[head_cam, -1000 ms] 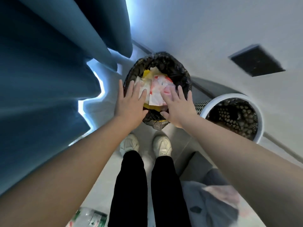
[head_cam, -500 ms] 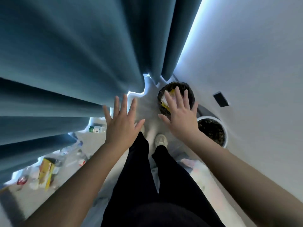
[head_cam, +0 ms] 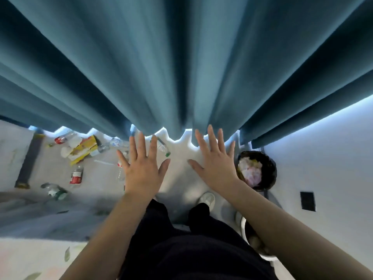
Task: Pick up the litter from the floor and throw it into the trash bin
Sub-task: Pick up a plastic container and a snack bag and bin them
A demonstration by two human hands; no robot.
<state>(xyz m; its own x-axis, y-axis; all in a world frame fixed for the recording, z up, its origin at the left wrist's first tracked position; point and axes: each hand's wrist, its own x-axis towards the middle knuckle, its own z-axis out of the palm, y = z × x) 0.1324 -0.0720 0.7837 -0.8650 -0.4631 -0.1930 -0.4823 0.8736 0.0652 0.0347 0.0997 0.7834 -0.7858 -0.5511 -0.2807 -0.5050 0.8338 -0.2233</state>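
Curtain (head_cam: 161,67) ahead, its hem meeting the floor (head_cam: 181,170). Scattered litter (head_cam: 82,148) on the floor at left, along the hem. Trash bin (head_cam: 271,164) at right, between curtain and wall (head_cam: 323,168), with wrappers (head_cam: 250,170) in it. Shoe (head_cam: 206,200) near the bin, to its left.

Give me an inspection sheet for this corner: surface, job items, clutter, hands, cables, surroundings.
Surface: pale floor, with litter strewn over its left part.
Job's things: trash bin with a black liner, on the right, paper heaped inside. On the floor lie a yellow package, a red-label bottle, a green-label bottle and more blurred bottles farther off.
Clutter: dark strip on the floor at far left.
Hands: left hand and right hand are both spread flat, holding nothing.
Cables: nothing seen.
Surroundings: blue curtain ahead; white wall on the right with a dark plate.
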